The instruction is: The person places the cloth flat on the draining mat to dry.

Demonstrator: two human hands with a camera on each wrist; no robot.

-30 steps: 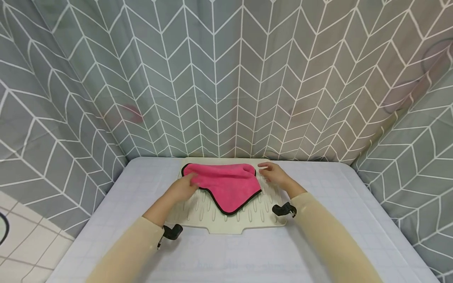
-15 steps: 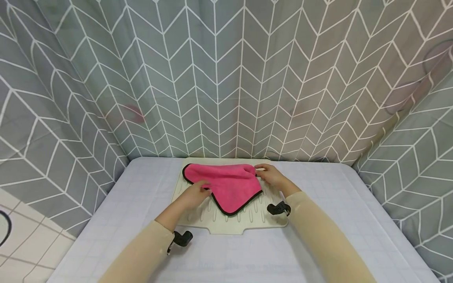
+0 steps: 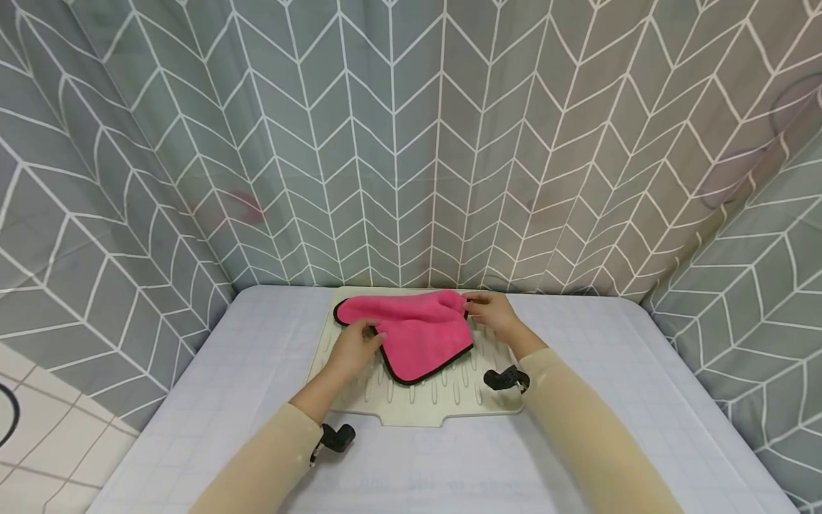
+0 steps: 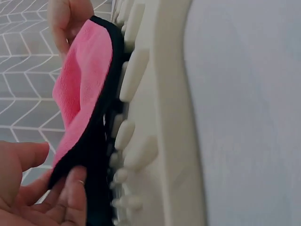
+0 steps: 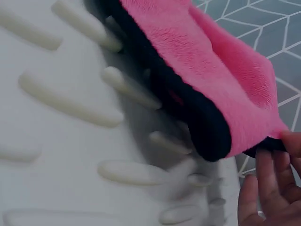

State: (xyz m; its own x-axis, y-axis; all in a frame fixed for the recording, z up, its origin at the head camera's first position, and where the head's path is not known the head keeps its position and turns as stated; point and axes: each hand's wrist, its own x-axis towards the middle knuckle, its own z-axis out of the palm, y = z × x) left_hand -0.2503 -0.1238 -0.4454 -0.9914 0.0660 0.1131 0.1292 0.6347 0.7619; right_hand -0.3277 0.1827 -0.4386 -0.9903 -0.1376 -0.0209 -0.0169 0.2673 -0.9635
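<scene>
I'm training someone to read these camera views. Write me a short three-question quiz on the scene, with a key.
1. Multiple choice: what colour is the border of the cloth?
a) white
b) black
c) yellow

2. True or false: the mat under the cloth is completely smooth.

3. Short answer: in the head view, which of the two hands reaches closer to the back curtain?

Key
1. b: the border is black.
2. False: the mat has raised ridges.
3. The right hand.
</scene>
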